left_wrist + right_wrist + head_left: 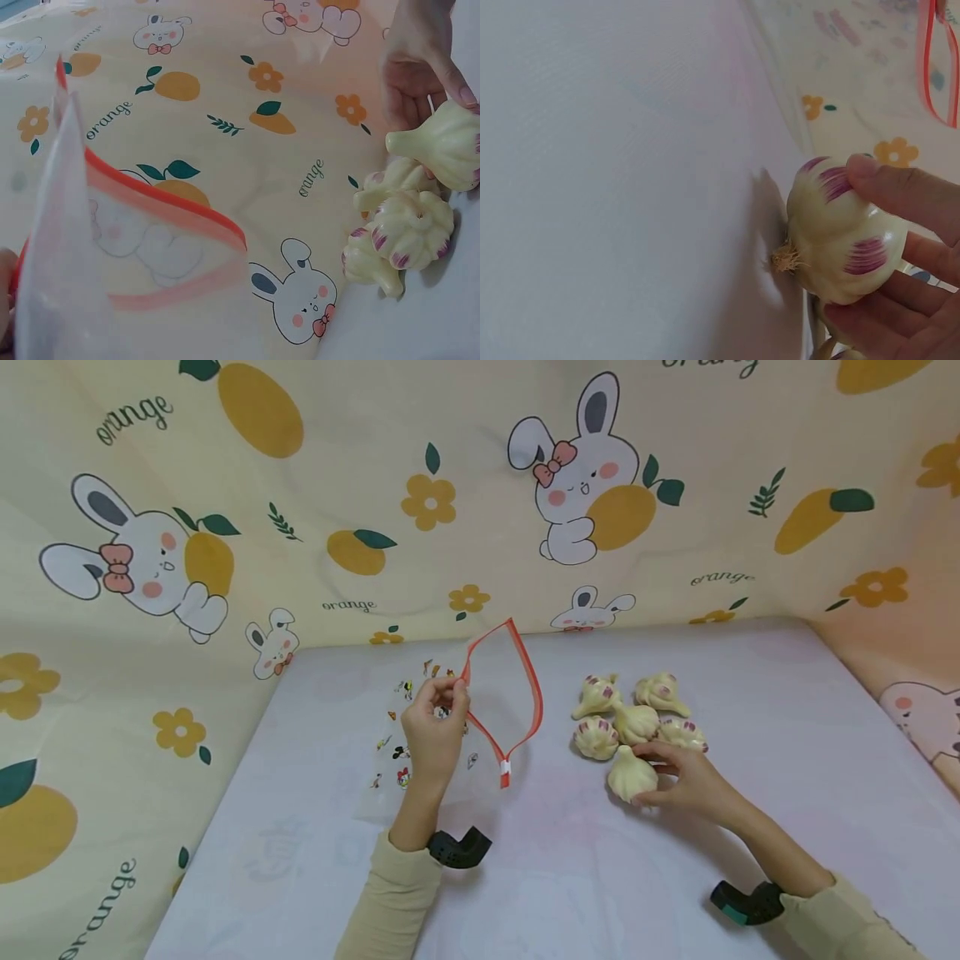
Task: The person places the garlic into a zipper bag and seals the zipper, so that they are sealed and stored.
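Observation:
My left hand (435, 727) pinches the edge of a clear zip bag (378, 802) with a red zip strip and small cartoon prints. The bag's mouth gapes wide, its red rim (536, 685) standing up from the table. In the left wrist view the bag's red edge (172, 187) shows large and close. With thumb and fingers, my right hand (686, 781) grips a garlic bulb (630, 774) at the front of a small group. Purple streaks and a tuft of roots mark this bulb (847, 232) in the right wrist view.
Several more garlic bulbs (636, 724) with purple marks lie clustered just behind the gripped one. The table (555, 877) has a pale cover. Behind it hangs a cloth (465, 460) printed with rabbits and oranges. Each wrist wears a black camera (459, 847).

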The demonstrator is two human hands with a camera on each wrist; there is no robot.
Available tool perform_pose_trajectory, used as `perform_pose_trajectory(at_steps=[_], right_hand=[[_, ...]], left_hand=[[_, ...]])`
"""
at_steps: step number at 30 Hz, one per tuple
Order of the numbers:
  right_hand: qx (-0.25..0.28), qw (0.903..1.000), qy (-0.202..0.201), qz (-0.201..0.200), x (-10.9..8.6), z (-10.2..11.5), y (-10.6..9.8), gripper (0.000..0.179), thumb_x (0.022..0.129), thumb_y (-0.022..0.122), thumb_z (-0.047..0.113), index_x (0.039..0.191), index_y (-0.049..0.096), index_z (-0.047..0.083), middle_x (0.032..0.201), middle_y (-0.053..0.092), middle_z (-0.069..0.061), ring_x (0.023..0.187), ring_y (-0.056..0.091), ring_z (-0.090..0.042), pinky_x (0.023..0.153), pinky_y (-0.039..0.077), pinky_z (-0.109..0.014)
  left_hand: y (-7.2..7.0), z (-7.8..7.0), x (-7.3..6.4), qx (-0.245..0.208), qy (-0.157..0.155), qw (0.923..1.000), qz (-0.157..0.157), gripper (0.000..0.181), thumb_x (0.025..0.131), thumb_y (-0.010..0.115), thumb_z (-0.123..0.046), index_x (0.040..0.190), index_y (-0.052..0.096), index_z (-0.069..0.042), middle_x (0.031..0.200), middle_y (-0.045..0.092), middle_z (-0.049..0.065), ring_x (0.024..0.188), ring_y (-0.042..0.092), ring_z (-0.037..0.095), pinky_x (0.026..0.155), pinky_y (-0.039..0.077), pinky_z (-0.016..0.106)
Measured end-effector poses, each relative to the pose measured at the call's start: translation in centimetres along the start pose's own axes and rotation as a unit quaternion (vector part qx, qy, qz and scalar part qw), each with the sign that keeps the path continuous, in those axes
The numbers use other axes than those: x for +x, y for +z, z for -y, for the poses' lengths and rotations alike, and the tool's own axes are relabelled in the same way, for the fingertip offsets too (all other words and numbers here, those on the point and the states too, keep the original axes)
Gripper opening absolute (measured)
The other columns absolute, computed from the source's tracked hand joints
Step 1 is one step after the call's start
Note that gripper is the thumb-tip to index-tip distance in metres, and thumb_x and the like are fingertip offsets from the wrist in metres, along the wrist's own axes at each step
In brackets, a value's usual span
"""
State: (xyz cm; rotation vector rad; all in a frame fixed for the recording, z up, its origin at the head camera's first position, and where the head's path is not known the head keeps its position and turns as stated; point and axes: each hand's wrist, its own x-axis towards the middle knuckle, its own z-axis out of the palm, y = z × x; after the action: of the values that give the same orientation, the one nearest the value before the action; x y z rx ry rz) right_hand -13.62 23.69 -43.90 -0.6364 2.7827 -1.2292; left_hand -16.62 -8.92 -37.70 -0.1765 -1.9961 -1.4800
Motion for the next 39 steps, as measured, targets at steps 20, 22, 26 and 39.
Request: perform_pose_trajectory(at_steps=[20,22,26,39], right_hand=[[0.002,0.9999,0.005,0.010,0.4,1.2,-0.7,0.064,0.069,0.084,0.015,0.121,0.057,-0.011,0.120,0.062,-0.030,0.106,0.063,-0.044,0.087,0.054,-0.043],[0.000,1.0000,0.002,0.006,0.4,1.4,-0.8,0.063,0.069,0.084,0.016,0.120,0.057,-0.010,0.119,0.063,-0.029,0.105,0.064,-0.042,0.087,0.055,-0.042],[-0.002,1.0000,-0.003,-0.002,0.6,1.7,-1.1,0.062,0.069,0.085,0.017,0.119,0.059,-0.008,0.119,0.064,-0.026,0.103,0.066,-0.013,0.087,0.056,-0.037],[0.006,0.9999,0.003,-0.012,1.2,3.3,-2.2,0.062,0.072,0.083,0.016,0.122,0.057,-0.009,0.122,0.062,-0.028,0.107,0.064,-0.032,0.089,0.055,-0.036]], left_hand=[[0.0,0.0,0.1,-0.019,-0.012,0.9997,-0.003,0.013,0.090,0.059,-0.005,0.091,0.065,0.006,0.072,0.065,0.021,0.067,0.054,-0.003,0.061,0.044,0.011],[0.0,0.0,0.1,-0.020,-0.013,0.9997,-0.004,0.013,0.090,0.059,-0.005,0.091,0.065,0.006,0.072,0.065,0.021,0.067,0.054,-0.003,0.060,0.043,0.012],[0.0,0.0,0.0,-0.021,-0.016,0.9996,-0.003,0.013,0.090,0.059,-0.006,0.092,0.066,0.005,0.072,0.065,0.021,0.067,0.054,-0.003,0.059,0.043,0.012],[0.2,0.0,-0.1,-0.021,-0.014,0.9997,0.000,0.013,0.090,0.059,-0.006,0.092,0.066,0.005,0.072,0.066,0.020,0.067,0.055,-0.002,0.059,0.043,0.011]])
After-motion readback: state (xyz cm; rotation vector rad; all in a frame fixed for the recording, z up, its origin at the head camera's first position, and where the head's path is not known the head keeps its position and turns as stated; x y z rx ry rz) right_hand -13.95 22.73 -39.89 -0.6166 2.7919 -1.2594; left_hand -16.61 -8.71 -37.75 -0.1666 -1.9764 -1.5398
